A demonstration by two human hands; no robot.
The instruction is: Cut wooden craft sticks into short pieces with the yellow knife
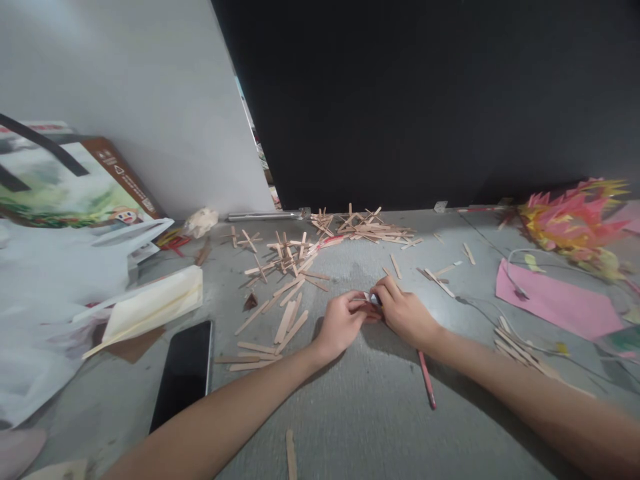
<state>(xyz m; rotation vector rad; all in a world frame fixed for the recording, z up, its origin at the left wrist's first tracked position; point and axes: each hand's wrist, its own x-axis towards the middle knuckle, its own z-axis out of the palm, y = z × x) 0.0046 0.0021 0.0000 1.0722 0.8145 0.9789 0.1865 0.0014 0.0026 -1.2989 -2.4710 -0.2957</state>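
Left hand (343, 323): fingers bent inward, tips closed in a pinch on a small pale object (373, 299). Right hand (403, 310): fingers curled, closed on the same object from the opposite side. Both hands met over the middle of the gray table (340, 413); the object was mostly covered by fingers, its shape not clear.

Toward the near edge: one loose wooden stick (291, 455), lying by itself. Toward the left edge: one dark-screened phone (183, 373), lying flat, partly behind the left forearm. Just beyond the right forearm's near side: one red pencil (427, 380), its upper end hidden by the arm.

Left of the hands: several flat wooden sticks (255, 357), loose. Toward the right edge: a bundle of sticks (520, 347), partly behind the forearm; past it, one pink paper sheet (565, 307), lying flat. Along the left edge: one pale plastic bag (60, 267), a cream paper packet (160, 300) beside it.

Toward the far edge: sticks in crossed groups (287, 257); a heaped stick pile (377, 230) near the black panel (430, 100). Far right corner: one pink-and-yellow paper piece (575, 220), spiky. Far left corner: one printed bag (65, 173), which stood upright.
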